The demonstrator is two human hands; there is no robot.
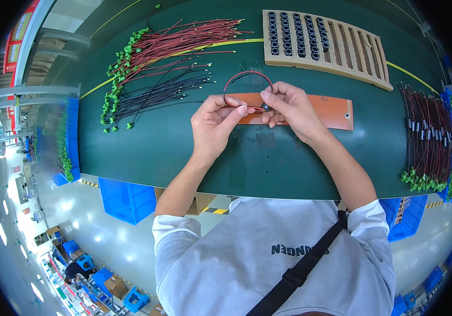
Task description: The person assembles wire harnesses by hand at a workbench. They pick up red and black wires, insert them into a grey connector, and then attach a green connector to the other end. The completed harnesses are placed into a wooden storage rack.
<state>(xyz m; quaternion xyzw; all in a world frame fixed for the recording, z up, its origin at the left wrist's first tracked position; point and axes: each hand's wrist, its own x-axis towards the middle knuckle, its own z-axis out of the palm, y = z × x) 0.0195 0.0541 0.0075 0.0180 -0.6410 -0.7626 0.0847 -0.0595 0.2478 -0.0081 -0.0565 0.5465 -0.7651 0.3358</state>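
- Step in hand, as I judge it: fitting the red-and-black wire loop (247,72) to a small dark ring (266,107), above the orange board (331,113) on the green table (131,158).
- Left hand (212,122) pinches the wire loop between thumb and fingers, left of the ring, its forearm slanting up from the table's near edge.
- Right hand (298,111) grips the ring between thumb and fingers, turned inward; the fingers hide the exact contact.
- Next move likely calls for a steady left pinch while the right fingers work ring and wire together.
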